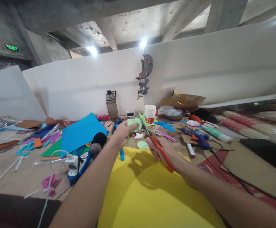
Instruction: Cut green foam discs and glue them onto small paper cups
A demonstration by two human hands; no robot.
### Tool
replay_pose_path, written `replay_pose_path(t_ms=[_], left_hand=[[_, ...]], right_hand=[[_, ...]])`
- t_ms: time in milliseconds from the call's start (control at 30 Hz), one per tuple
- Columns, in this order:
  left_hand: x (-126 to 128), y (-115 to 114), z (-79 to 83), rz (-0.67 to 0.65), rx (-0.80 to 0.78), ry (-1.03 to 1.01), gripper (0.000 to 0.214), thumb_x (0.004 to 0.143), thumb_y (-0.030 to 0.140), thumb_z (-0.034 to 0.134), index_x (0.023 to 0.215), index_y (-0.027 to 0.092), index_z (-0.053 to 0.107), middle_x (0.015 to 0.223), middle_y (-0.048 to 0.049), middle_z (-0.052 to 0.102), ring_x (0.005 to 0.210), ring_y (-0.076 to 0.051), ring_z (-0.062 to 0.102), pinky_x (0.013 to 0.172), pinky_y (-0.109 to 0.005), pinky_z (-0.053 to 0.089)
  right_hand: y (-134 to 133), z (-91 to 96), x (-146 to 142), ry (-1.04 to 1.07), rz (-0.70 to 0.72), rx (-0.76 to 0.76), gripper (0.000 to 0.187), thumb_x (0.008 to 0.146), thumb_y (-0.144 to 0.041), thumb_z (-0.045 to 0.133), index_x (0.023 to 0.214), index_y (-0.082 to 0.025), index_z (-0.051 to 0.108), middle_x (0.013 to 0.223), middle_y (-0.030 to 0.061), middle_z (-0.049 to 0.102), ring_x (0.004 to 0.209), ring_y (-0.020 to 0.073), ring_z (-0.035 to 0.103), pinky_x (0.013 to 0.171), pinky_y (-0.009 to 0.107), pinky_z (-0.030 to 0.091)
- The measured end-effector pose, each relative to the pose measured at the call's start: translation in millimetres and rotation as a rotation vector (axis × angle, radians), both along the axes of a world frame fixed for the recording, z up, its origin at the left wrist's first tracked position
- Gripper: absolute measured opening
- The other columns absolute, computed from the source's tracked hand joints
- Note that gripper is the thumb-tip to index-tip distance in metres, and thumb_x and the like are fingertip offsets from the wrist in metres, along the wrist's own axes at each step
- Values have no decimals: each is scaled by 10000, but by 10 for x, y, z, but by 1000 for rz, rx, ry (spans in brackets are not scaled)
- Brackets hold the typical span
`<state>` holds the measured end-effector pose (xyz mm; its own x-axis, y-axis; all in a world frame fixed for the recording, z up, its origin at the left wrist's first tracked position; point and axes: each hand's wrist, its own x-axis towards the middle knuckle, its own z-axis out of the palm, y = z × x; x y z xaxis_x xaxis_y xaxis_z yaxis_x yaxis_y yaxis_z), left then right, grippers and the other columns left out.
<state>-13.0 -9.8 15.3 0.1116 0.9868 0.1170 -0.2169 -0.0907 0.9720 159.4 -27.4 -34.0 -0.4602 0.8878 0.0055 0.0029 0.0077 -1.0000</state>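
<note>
Between the fingers of my left hand [123,130] is a piece of light green paper [133,124], partly cut to a rounded edge. My right hand [160,148] grips a pair of scissors with orange-red handles [163,154]. Their blades point up and left, close beside the green paper; whether they touch it I cannot tell. Below the hands lies a light green paper disc [142,145], near a white round piece [138,136]. A large yellow sheet [138,190] spreads under both forearms, with a small blue strip [122,154] at its far left edge.
Blue sheets [81,131] and a power strip [81,166] with a white cable lie left. Behind stand a water bottle [111,106] and stacked paper cups [150,112]. A blue glue gun [203,141], a marker [191,150] and a black tablet-like panel [266,155] are right.
</note>
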Motion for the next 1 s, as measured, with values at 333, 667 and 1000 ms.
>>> replay_pose_path(t_ms=[333,667,1000], left_hand=[[-39,14,14,-46,29,24,362,610,357,796,827,112,641,713,-57,660,593,-109,593,437,-166,345],[-131,51,11,-32,34,83,396,589,343,814,863,100,664,739,-72,676,583,-114,601,440,-169,360],[-269,49,64,-64,-4,157,392,633,343,794,911,101,660,776,-90,689,573,-112,607,444,-173,369]], right_hand=[[-50,34,14,74,23,-37,338,711,-456,680,761,-235,430,553,-88,342,433,60,302,371,161,241],[-71,79,20,41,39,-87,336,692,-436,695,754,-231,437,531,-94,347,405,53,305,357,154,229],[-153,175,-2,0,24,-119,376,665,-490,703,884,-251,513,494,-109,366,349,44,300,321,150,212]])
